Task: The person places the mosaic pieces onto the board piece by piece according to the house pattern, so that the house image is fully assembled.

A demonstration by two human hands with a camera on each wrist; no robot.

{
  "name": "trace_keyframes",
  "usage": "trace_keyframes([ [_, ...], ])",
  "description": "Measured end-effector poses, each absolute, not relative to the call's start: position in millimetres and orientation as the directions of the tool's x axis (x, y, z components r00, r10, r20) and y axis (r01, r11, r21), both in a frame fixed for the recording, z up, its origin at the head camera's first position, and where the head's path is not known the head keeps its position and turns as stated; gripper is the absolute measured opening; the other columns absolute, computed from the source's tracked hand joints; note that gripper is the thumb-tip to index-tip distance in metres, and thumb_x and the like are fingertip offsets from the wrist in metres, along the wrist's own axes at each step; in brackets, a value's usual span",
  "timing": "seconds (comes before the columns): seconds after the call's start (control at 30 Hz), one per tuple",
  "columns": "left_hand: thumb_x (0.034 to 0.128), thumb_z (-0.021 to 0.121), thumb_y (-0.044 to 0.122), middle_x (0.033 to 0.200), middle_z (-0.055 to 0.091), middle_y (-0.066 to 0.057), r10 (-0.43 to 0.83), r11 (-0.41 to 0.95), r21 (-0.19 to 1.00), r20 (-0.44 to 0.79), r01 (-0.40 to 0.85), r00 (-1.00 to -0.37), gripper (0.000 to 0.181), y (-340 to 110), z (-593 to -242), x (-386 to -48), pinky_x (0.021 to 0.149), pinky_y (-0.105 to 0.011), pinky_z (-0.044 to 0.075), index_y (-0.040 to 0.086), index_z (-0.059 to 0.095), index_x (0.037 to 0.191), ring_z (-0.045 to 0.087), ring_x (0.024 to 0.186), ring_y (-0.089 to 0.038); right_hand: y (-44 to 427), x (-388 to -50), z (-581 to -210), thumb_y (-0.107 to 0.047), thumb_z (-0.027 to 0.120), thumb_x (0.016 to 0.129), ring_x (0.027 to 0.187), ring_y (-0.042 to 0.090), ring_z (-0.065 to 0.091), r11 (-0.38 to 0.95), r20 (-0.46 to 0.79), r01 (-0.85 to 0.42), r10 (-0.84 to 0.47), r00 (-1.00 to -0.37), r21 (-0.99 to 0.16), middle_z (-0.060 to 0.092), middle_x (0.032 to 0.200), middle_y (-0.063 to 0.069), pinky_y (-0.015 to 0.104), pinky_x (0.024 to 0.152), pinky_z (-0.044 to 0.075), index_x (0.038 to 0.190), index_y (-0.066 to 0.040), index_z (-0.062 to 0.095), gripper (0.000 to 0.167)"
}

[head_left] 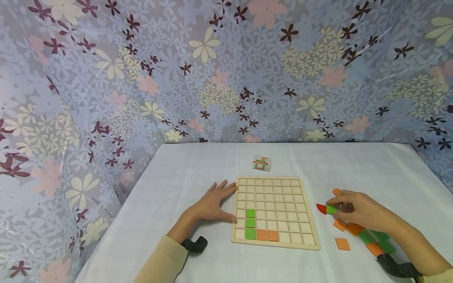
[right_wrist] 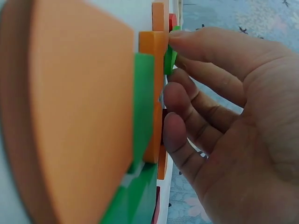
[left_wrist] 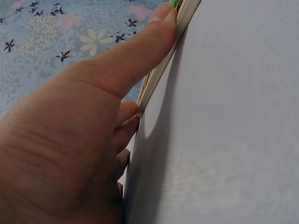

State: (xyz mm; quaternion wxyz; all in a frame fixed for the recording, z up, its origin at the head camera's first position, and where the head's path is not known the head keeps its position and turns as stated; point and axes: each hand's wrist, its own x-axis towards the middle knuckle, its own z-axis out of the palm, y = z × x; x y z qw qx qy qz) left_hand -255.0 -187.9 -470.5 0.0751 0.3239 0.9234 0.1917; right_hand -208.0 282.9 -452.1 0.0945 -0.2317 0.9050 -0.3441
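A wooden grid board (head_left: 277, 206) lies on the white-covered table. Three green square tiles (head_left: 250, 223) fill cells in its second column, and two orange ones (head_left: 267, 235) sit beside the lowest green. My left hand (head_left: 213, 202) is spread at the board's left side, its thumb and a fingertip against the edge. Right of the board, my right hand (head_left: 364, 210) pinches a green square tile (right_wrist: 171, 58) between thumb and fingers, over the loose pieces. A red curved tile (head_left: 321, 208) lies just left of that green tile. The right palm hides some pieces.
Loose orange tiles (head_left: 342, 244) and green pieces (head_left: 385, 241) lie below the right hand and wrist. A small pattern card (head_left: 262, 163) lies beyond the board. Floral cloth (head_left: 226, 70) hangs behind the table. Black wrist devices (head_left: 195, 244) are on both arms.
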Motion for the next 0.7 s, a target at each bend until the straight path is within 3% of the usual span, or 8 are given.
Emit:
trace_keyframes([
  [0.5, 0.0673, 0.069, 0.074, 0.158, 0.02, 0.008, 0.628, 0.718, 0.4, -0.018, 0.57, -0.778, 0.109, -189.3, -471.2, -255.7, 0.116, -0.044, 0.0, 0.02, 0.028, 0.153, 0.005, 0.146, -0.02, 292.2, -202.1, -449.9, -0.032, 0.075, 0.084, 0.069, 0.01, 0.051, 0.73, -0.068, -0.275, -0.402, -0.913, -0.626, 0.057, 0.088, -0.002, 0.025, 0.055, 0.047, 0.118, -0.009, 0.065, 0.042],
  [0.7, 0.0672, 0.068, 0.074, 0.157, 0.02, 0.009, 0.629, 0.716, 0.4, -0.016, 0.572, -0.777, 0.109, -188.7, -472.8, -256.3, 0.116, -0.044, 0.0, 0.02, 0.028, 0.153, 0.005, 0.146, -0.02, 304.3, -195.2, -451.4, -0.036, 0.076, 0.083, 0.069, 0.009, 0.047, 0.769, -0.045, -0.288, -0.38, -0.924, -0.57, 0.055, 0.087, -0.003, 0.024, 0.055, 0.042, 0.118, -0.011, 0.066, 0.045],
])
